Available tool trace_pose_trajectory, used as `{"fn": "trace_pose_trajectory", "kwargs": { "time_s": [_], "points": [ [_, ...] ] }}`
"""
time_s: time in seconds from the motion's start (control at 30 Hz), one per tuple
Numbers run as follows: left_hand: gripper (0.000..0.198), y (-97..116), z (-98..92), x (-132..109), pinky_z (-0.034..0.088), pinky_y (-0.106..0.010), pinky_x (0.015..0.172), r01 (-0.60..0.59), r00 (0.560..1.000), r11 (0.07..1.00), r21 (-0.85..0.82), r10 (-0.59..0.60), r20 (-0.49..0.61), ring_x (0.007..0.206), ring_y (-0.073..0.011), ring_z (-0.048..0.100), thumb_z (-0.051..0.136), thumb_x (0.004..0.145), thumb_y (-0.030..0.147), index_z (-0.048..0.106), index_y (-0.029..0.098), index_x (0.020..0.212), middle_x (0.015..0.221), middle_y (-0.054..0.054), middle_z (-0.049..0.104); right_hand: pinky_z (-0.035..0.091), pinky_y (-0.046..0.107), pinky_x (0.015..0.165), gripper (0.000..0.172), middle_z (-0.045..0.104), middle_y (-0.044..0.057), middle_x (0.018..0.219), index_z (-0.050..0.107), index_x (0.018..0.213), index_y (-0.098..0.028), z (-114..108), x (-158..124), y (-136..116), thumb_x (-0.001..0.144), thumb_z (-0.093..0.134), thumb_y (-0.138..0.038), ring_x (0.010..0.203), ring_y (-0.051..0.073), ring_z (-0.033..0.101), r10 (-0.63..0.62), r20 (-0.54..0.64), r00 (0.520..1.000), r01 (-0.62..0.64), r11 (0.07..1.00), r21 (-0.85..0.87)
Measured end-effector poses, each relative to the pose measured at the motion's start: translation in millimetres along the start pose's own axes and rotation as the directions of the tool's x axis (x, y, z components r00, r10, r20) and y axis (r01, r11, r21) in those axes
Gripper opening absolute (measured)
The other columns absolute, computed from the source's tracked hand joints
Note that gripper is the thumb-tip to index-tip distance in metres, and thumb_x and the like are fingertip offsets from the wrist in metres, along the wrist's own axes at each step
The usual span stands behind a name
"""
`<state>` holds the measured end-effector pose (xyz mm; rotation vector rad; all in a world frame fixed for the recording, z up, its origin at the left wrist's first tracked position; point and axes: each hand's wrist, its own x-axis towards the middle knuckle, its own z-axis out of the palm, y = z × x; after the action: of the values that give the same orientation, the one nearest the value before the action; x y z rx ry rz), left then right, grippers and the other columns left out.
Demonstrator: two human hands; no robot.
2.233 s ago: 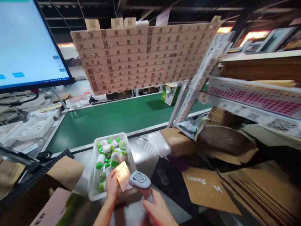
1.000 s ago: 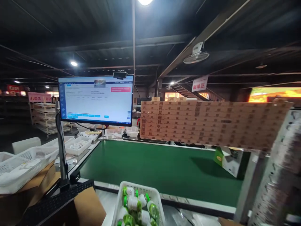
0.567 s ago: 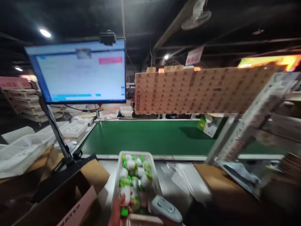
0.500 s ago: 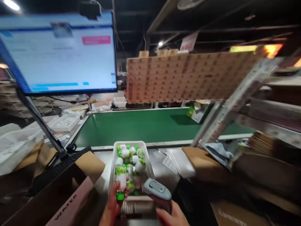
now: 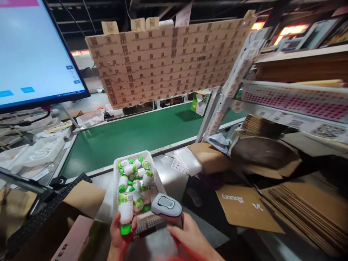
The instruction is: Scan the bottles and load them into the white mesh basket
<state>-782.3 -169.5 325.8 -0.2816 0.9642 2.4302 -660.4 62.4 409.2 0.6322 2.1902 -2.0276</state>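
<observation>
My left hand [image 5: 119,235] is wrapped round a white bottle [image 5: 126,212] with a green cap that points down toward me, over the near left corner of a white basket [image 5: 118,156]. Several similar bottles [image 5: 140,173] with green caps and leafy labels lie in that basket. Just right of the basket's near end, my right hand [image 5: 187,232] grips the handle of a grey barcode scanner [image 5: 167,206], whose head points left toward the held bottle.
Beyond the basket runs a green conveyor [image 5: 130,130] with a green-white box [image 5: 200,102]. A monitor [image 5: 38,54] hangs at left above a black keyboard [image 5: 51,203]. Cardboard sheets [image 5: 307,214] and a shelf post [image 5: 228,87] stand at right. An open carton [image 5: 84,197] is at left.
The view has swung to the right, so the monitor is partly cut off and more cardboard shows. Both hands still hold the bottle and the scanner.
</observation>
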Motion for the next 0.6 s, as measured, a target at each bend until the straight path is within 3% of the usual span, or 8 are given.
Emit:
{"fn": "trace_pose_trajectory", "kwargs": {
  "time_s": [0.17, 0.3, 0.4, 0.47, 0.6],
  "points": [
    [0.06, 12, -22.3, -5, 0.047, -0.026, 0.047, 0.047, 0.993, 0.999, -0.017, -0.048, -0.106, 0.047, -0.0128, 0.052, 0.097, 0.052, 0.057, 0.086, 0.016, 0.094, 0.08, -0.016, 0.08, 0.049, 0.031, 0.058, 0.044, 0.062, -0.002, 0.058, 0.071, 0.101, -0.015, -43, 3, 32, 0.076, 0.062, -0.05, 0.053, 0.02, 0.062, 0.055, -0.106, 0.993, -0.056, 0.998, -0.008],
    [0.06, 11, -26.5, -3, 0.05, -0.028, 0.047, 0.071, 0.984, 0.997, -0.003, -0.071, -0.163, 0.047, -0.0144, 0.055, 0.097, 0.052, 0.059, 0.086, 0.017, 0.093, 0.078, -0.015, 0.08, 0.052, 0.035, 0.061, 0.044, 0.068, 0.002, 0.062, 0.07, 0.097, -0.017, -73, 17, 60, 0.08, 0.064, -0.057, 0.056, 0.023, 0.065, 0.088, -0.153, 0.984, -0.093, 0.995, -0.022],
    [0.059, -1, -23.4, 7, 0.062, -0.034, 0.059, -0.028, 0.964, 0.993, 0.116, 0.058, -0.259, 0.072, -0.0288, 0.076, 0.101, 0.047, 0.057, 0.084, 0.016, 0.087, 0.088, -0.018, 0.084, 0.053, 0.037, 0.063, 0.046, 0.069, 0.005, 0.061, 0.071, 0.096, -0.019, -90, 48, 99, 0.078, 0.065, -0.061, 0.06, 0.028, 0.07, 0.089, -0.3, 0.95, -0.124, 0.987, -0.1],
    [0.053, -9, -25.0, 13, 0.067, -0.038, 0.07, -0.083, 0.936, 0.978, 0.191, 0.143, -0.323, 0.088, -0.0345, 0.08, 0.102, 0.046, 0.05, 0.084, 0.018, 0.085, 0.088, -0.014, 0.085, 0.052, 0.037, 0.06, 0.044, 0.068, 0.006, 0.06, 0.07, 0.092, -0.02, -96, 76, 133, 0.076, 0.065, -0.061, 0.059, 0.028, 0.07, 0.103, -0.372, 0.922, -0.156, 0.981, -0.117],
    [0.048, -21, -32.0, 18, 0.069, -0.036, 0.072, -0.109, 0.889, 0.971, 0.215, 0.191, -0.416, 0.083, -0.0295, 0.08, 0.103, 0.043, 0.037, 0.082, 0.023, 0.084, 0.072, -0.001, 0.079, 0.05, 0.035, 0.049, 0.037, 0.068, 0.008, 0.063, 0.061, 0.081, -0.024, -91, 121, 179, 0.074, 0.059, -0.06, 0.051, 0.028, 0.069, 0.173, -0.366, 0.914, -0.201, 0.979, -0.041]
  ]
}}
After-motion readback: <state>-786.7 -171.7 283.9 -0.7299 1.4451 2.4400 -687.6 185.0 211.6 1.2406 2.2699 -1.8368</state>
